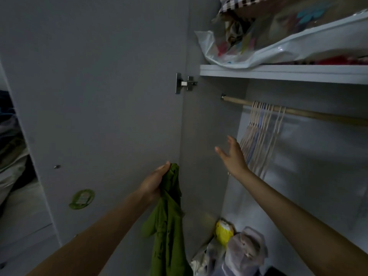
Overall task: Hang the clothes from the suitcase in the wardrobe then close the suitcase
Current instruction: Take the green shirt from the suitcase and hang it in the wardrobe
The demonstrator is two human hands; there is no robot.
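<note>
Head view. Left hand (155, 182): at 6 o'clock, clenched on a green garment (168, 226) hanging beside the open door (99, 96). Right hand (232, 156): fingers spread wide, empty, near hangers (258, 136) on the rail (298, 111) at 3 o'clock. Bags (249, 253) at 5 o'clock.

Top shelf (278, 73): clear plastic bag (258, 50) stuffed w/ mixed colourful items, its end hanging over the shelf edge; checked black/white fabric (237, 3) above it at the top edge. Red fabric (338, 61) on shelf further right. Round green sticker (82, 199) on inside of the open door, small metal screw head (57, 166) up-left of it. Cupboard floor, bottom centre: yellow bag (224, 233), grey-pink cloth bundle (246, 251) just right of it, touching; crumpled plastic (201, 261) beside. Far left, past door edge: pile of dim fabrics (10, 152), too dark to tell.
</note>
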